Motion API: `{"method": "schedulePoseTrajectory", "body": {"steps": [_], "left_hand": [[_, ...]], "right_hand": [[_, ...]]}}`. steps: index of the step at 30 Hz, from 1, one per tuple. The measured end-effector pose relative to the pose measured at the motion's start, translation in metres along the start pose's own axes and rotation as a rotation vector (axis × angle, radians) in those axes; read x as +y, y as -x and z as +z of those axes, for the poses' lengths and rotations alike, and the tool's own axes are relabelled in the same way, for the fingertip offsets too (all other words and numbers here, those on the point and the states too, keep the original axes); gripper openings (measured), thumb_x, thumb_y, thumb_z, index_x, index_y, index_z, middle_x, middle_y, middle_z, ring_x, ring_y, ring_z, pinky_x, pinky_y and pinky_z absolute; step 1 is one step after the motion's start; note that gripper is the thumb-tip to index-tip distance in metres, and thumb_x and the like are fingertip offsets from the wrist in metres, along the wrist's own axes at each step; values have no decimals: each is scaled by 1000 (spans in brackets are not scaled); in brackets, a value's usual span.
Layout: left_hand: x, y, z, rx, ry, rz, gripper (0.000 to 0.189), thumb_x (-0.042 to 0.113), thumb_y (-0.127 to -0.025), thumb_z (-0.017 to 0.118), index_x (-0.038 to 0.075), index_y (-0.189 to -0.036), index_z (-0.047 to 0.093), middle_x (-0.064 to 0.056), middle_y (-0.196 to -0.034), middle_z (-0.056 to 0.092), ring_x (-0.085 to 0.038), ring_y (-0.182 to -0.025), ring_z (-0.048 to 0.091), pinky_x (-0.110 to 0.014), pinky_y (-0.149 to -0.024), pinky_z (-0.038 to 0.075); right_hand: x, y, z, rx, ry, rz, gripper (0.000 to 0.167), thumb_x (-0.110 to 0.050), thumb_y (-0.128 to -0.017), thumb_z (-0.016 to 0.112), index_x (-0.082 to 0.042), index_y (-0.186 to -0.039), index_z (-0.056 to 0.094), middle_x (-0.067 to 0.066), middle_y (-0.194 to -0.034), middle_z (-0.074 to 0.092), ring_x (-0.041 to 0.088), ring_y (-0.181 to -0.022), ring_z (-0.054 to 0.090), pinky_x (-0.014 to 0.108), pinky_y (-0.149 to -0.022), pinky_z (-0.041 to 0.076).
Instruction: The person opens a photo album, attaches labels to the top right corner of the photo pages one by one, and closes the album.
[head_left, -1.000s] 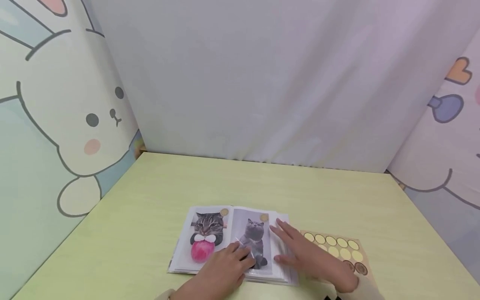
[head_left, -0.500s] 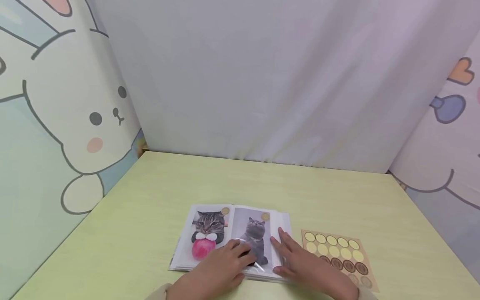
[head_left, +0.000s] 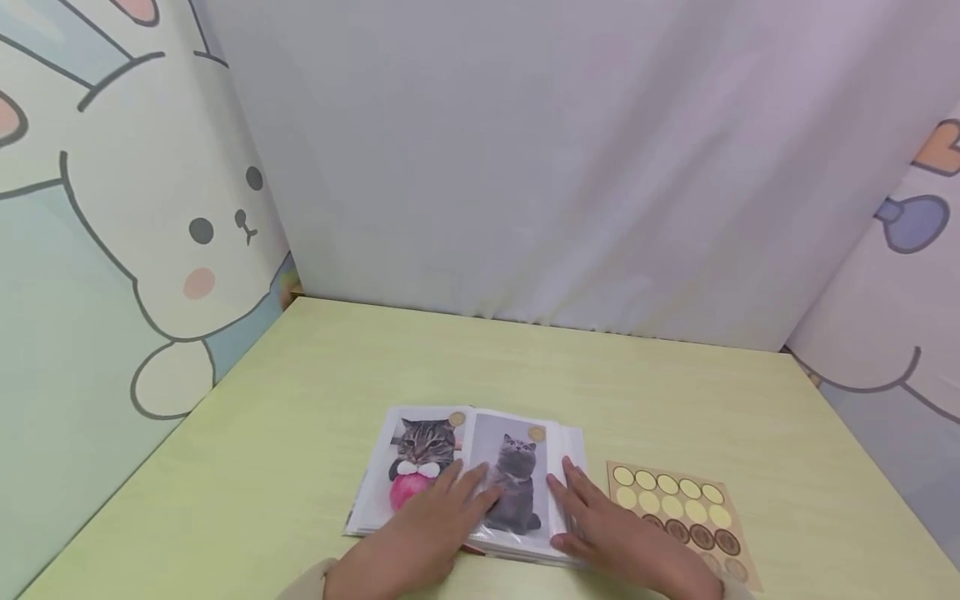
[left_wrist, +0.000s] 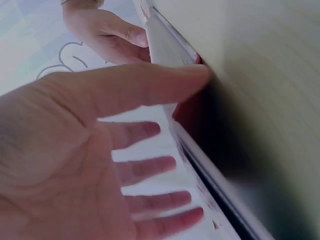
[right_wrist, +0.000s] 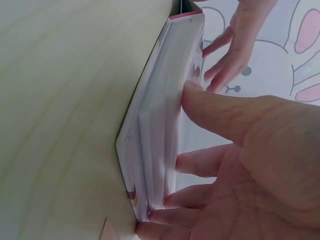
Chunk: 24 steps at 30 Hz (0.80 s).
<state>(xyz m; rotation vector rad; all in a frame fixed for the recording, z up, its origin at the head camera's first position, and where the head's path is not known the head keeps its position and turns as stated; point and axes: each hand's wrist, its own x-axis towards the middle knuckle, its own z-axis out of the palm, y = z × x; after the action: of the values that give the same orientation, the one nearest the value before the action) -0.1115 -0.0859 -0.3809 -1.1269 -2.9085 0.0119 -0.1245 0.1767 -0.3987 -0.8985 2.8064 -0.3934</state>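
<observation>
A photo album (head_left: 375, 492) lies spread on the table. A tabby cat with a pink ball fills the left photo (head_left: 426, 440); a seated grey cat is in the right photo (head_left: 516, 479). Each photo has a round tan sticker in its top right corner. My left hand (head_left: 423, 527) rests with spread fingers over the middle fold, covering part of both pages. Along the right page edge lie the fingers of my right hand (head_left: 618, 533). In the right wrist view its thumb touches the side of the page stack (right_wrist: 170, 100).
A tan sheet of round stickers (head_left: 675, 492), yellow and brown, lies right of the album, partly under the right forearm. Cloth walls with cartoon rabbits (head_left: 180, 208) flank the yellow-green table (head_left: 465, 358), and a pale curtain (head_left: 510, 167) hangs behind it.
My left hand's fingers have straightened and shifted from the right photo's lower part up toward the fold. My right hand slid slightly down the page edge. The view shifted slightly.
</observation>
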Motion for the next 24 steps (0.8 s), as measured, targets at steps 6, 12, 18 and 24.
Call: {"method": "schedulePoseTrajectory", "body": {"steps": [6,12,18,24], "left_hand": [[-4,4,10,35,-121,-219,74,1,-70,69,20,-137,43,-15,-140,42,-42,-117,49,-48,-82,51],[-8,4,14,45,-61,-346,58,-5,-80,57,15,-134,46,-26,-132,46,-49,-108,52,-50,-70,53],[-12,6,9,-11,0,-361,64,-12,-77,54,13,-136,43,-28,-132,45,-51,-110,50,-52,-69,53],[-13,6,-2,-50,-5,-349,71,-12,-73,58,16,-137,43,-25,-134,46,-48,-112,50,-50,-66,53]], "right_hand": [[0,2,-1,-9,-33,-3,73,-56,-92,38,-4,-143,32,24,-150,21,36,-130,38,45,-90,49],[1,4,-1,-25,-40,12,74,-57,-92,36,-6,-145,30,23,-152,19,34,-128,42,43,-85,52],[1,2,-1,-24,-51,23,74,-56,-91,39,-5,-144,32,23,-151,21,35,-132,36,47,-92,47],[1,1,-1,-11,-36,15,73,-55,-91,41,-3,-143,34,24,-150,24,36,-133,35,46,-93,46]]}}
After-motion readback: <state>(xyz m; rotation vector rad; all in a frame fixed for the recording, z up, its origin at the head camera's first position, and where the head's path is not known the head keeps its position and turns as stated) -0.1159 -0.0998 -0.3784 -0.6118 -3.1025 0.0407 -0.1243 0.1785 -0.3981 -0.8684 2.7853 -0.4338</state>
